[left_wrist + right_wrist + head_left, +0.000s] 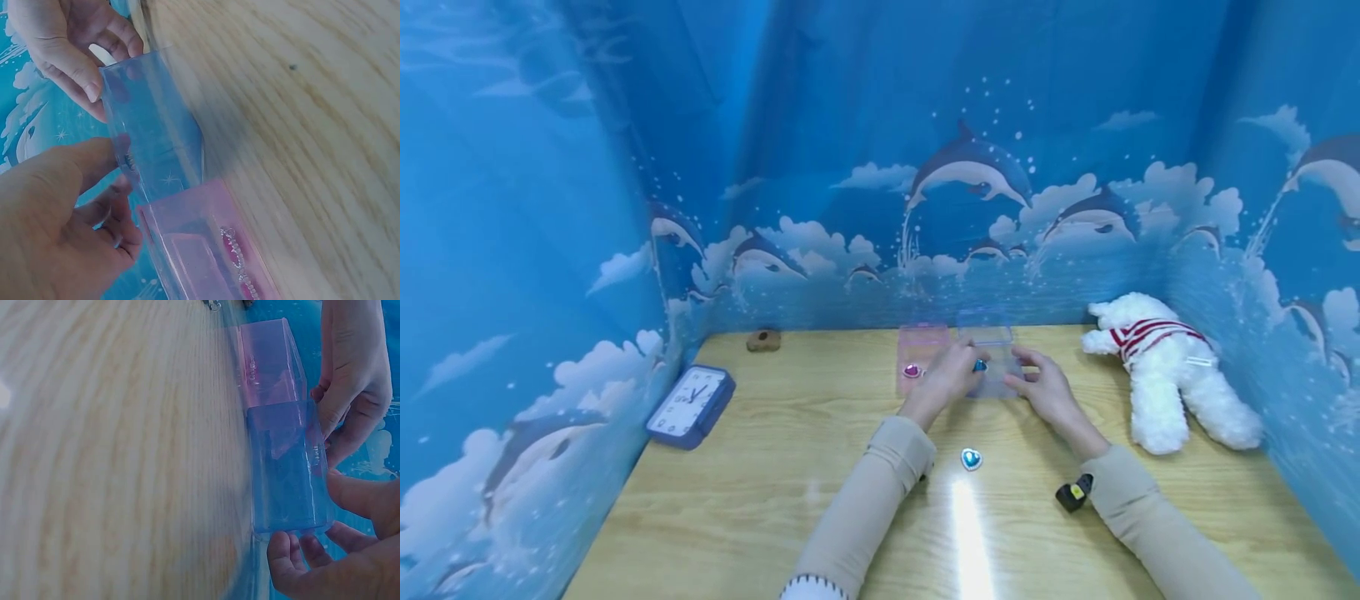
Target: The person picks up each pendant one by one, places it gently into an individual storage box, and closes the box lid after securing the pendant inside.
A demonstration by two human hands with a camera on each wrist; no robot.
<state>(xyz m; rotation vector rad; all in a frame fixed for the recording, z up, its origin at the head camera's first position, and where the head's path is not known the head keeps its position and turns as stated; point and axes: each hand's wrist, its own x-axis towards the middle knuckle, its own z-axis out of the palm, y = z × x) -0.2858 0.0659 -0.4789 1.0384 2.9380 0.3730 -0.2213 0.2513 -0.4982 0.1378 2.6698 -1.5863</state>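
My left hand [951, 372] reaches over a clear blue box [997, 385], pinching a blue heart-shaped gem [981, 365] at its near left side. Through the box wall in the left wrist view, the gem's silvery edge [130, 161] shows by the fingertips. With thumb and fingers, my right hand [1047, 385] grips the right end of the blue box. Directly left of it stands a clear pink box [906, 385], lid raised, with a pink gem [912, 371] inside. Another blue heart gem [972, 459] lies on the table between the forearms.
A white plush toy [1157, 367] in a red-striped shirt lies at the right of the wooden table [760, 500]. A square clock [691, 406] is at the left, and a small brown object [763, 340] sits by the back edge. Dolphin-print curtains [820, 167] surround the table.
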